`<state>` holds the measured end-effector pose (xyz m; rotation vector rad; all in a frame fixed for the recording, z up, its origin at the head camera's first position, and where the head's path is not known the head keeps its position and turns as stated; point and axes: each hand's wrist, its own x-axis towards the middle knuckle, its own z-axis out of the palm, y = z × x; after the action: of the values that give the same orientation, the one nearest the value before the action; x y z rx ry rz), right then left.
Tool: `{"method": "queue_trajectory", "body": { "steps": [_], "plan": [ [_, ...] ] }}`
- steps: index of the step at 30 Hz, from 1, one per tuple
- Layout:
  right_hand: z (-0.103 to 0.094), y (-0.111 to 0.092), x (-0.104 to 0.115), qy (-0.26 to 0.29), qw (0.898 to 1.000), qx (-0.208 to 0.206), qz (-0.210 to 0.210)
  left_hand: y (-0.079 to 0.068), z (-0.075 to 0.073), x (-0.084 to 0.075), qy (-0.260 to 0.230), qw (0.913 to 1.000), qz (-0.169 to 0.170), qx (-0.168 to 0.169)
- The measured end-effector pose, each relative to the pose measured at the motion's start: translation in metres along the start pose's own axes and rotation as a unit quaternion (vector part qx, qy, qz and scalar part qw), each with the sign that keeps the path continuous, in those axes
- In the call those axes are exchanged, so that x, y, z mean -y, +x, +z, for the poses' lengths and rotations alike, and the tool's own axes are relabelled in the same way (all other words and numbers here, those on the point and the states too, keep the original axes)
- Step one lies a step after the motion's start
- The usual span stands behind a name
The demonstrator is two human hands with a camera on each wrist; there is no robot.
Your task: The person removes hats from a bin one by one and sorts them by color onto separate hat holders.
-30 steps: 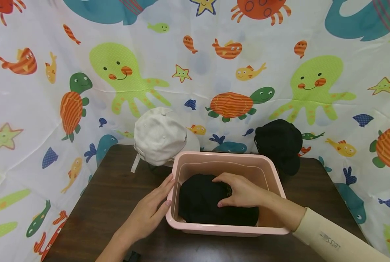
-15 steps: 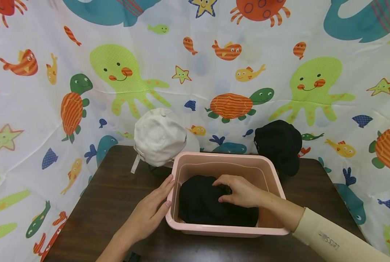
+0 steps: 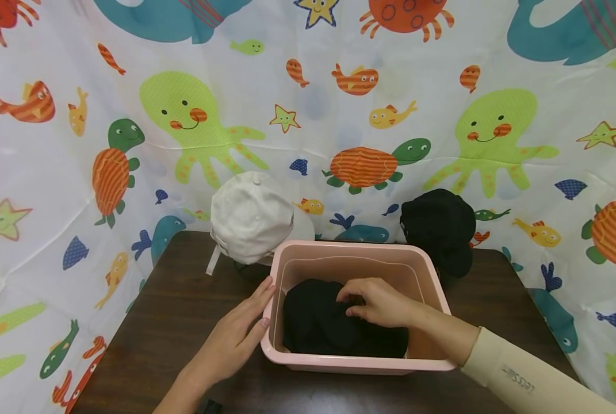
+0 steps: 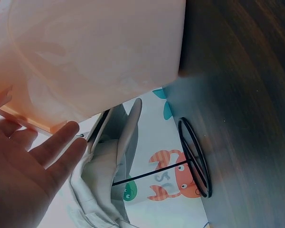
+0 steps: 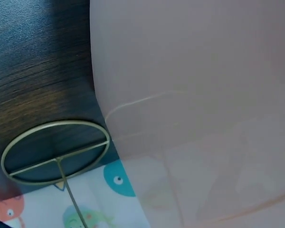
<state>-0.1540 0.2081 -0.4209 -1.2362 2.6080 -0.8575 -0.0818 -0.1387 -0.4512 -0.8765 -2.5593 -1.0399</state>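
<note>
**While touching a pink tub (image 3: 359, 361) on its left side, reaches into it from the right**

Though cut off at the near edge, partly visible: a small dark object (image 3: 211, 407), too little shown to name, on a dark wooden table (image 3: 173, 305). Rests the left hand (image 3: 235, 330) against the tub's left side, fingers stretched out and slightly apart, fingertips and thumb touching it, with a grip on nothing. Dips the right hand (image 3: 379, 300) into the tub, just over a black cap (image 3: 313, 322) lying inside, fingers and thumb bent toward each other across a narrow gap. Cannot tell about any cloth pinched between them.

Beyond the tub, far left: a white cap (image 3: 253, 218), brim toward the right, on a thin black wire stand (image 4: 150, 173) with a ring base. Far right: another black hat (image 3: 437, 230), just behind the tub's corner; in the right wrist view, a brass-coloured ring stand (image 5: 58, 158) beside the tub's wall. Farthest: a white curtain (image 3: 318, 138) printed with octopuses, turtles and fish.
</note>
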Motion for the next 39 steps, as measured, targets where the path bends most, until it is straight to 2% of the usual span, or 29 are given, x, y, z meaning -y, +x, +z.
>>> {"method": "queue_trajectory", "body": {
  "steps": [8,14,30,39],
  "plan": [
    [0.000,-0.001,0.000,-0.010,1.000,-0.013,-0.016,-0.001,0.000,0.000,0.001,1.0000,-0.006,0.002],
    [-0.004,-0.003,0.002,-0.012,0.999,-0.034,-0.009,0.000,0.000,-0.001,0.000,1.0000,-0.006,0.002],
    [-0.016,-0.006,0.002,0.034,0.997,-0.070,-0.019,-0.001,-0.001,0.000,0.008,1.0000,-0.003,0.001],
    [-0.029,-0.011,0.010,0.026,0.996,-0.082,-0.001,-0.001,0.000,0.001,0.012,0.9999,0.000,0.001]
  ]
}}
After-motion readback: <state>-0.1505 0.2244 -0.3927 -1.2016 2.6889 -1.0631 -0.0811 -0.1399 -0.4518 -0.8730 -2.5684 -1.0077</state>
